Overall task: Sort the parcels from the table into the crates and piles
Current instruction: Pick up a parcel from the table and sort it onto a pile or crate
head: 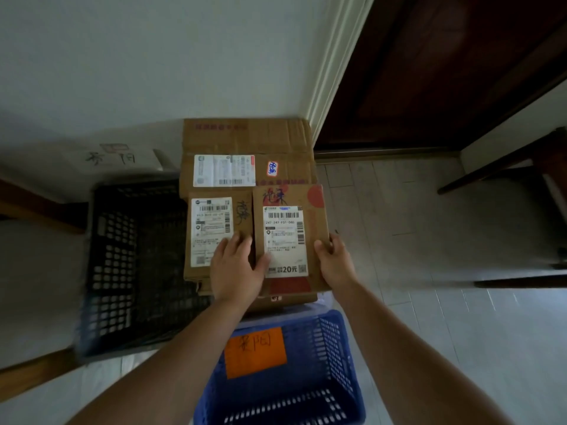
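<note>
Brown parcel, red circles; black crate; blue crate, orange label.
</note>
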Demonstrator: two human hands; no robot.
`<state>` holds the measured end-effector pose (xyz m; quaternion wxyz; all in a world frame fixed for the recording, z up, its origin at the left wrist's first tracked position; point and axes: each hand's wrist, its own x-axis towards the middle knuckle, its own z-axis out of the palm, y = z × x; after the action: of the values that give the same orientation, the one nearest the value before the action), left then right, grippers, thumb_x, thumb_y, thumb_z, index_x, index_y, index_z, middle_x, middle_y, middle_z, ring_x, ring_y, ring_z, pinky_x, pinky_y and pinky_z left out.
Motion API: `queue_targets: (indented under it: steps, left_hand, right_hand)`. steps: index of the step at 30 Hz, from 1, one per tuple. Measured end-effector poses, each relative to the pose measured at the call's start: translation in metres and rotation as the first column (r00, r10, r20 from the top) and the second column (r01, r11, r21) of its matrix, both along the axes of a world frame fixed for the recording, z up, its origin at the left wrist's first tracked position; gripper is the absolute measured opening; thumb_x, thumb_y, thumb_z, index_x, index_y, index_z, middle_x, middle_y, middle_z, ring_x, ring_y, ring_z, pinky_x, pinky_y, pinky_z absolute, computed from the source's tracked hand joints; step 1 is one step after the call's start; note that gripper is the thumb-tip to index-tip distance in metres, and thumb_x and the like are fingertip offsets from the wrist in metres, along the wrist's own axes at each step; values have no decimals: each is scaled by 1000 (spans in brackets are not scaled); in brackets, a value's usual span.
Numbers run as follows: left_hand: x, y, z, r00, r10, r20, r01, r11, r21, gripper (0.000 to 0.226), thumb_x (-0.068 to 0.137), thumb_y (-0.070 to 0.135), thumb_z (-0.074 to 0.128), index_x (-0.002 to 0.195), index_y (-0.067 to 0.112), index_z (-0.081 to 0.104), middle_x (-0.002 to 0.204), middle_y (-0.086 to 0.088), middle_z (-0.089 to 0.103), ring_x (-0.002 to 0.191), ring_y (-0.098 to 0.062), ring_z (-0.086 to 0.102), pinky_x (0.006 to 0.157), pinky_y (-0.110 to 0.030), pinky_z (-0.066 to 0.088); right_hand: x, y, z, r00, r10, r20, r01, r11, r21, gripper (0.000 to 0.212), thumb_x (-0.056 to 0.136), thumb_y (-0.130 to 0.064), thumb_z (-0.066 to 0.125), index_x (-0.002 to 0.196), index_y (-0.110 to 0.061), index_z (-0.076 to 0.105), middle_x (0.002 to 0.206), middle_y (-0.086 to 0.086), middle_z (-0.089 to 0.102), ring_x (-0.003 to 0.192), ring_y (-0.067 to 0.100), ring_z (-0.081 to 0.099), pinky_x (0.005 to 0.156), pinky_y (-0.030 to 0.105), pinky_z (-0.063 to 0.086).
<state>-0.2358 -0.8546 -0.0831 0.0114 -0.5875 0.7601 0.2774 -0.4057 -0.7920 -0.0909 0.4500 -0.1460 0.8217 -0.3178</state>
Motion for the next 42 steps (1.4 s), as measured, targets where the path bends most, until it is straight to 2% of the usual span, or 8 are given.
queue_targets:
  steps: [4,9,13,21,28,32,38,42]
  left_hand:
    - [1,-1,0,1000,-7,-20,8,999,41,66,92,57,39,146,18,32,155,-7,25,143,-27,15,116,-38,11]
    - [7,-5,25,985,67,-159,-36,981,188,70,91,53,47,148,18,25,155,-5,25,143,-25,18,117,-42,17]
    - [24,-15,71,954,133,-267,-63,965,254,67,91,46,52,147,18,28,153,-5,30,141,-23,26,114,-44,25]
    - [80,-48,186,881,54,-469,72,967,245,56,91,39,55,140,17,41,143,-4,46,128,-22,46,104,-40,41]
    - [150,-68,258,811,65,-581,72,975,209,57,92,36,56,142,16,38,142,-6,46,125,-22,48,104,-38,39]
    - [199,-59,284,752,128,-646,-26,986,165,56,92,36,57,140,13,41,143,-8,45,129,-23,44,105,-33,34]
    - [285,-14,320,701,139,-699,-126,989,71,55,92,34,57,140,14,41,142,-8,45,128,-22,44,108,-38,34]
    - [351,10,340,674,153,-723,-208,978,13,52,92,35,57,139,18,42,140,-3,48,125,-18,46,102,-29,37]
  right_hand:
    - [2,-2,6,999,37,-24,-37,999,25,40,97,-30,45,135,-21,37,92,-8,61,73,6,63,50,18,46]
    - [17,3,39,996,9,-86,-3,997,72,70,93,-37,52,149,-25,12,133,13,50,97,25,64,67,35,57]
    - [37,4,92,986,-53,-158,64,996,69,73,91,-41,53,149,-27,10,142,13,43,110,30,59,83,46,55]
    - [116,-22,205,955,-175,-238,150,981,-120,47,92,-35,50,136,-21,39,98,-2,61,89,18,64,71,35,55]
    - [196,-45,276,958,-167,-234,88,945,-316,45,92,-37,50,132,-16,46,113,1,63,99,15,61,71,23,50]
    - [240,-44,304,965,-134,-225,39,922,-384,52,91,-40,50,139,-21,40,128,5,56,111,23,56,95,46,47]
    - [308,-17,328,966,-105,-236,-23,875,-483,51,91,-42,51,137,-22,42,137,5,49,122,24,48,103,42,38]
    - [373,-9,337,979,-42,-202,-81,820,-567,48,93,-36,52,136,-18,44,136,7,49,112,17,47,91,31,40]
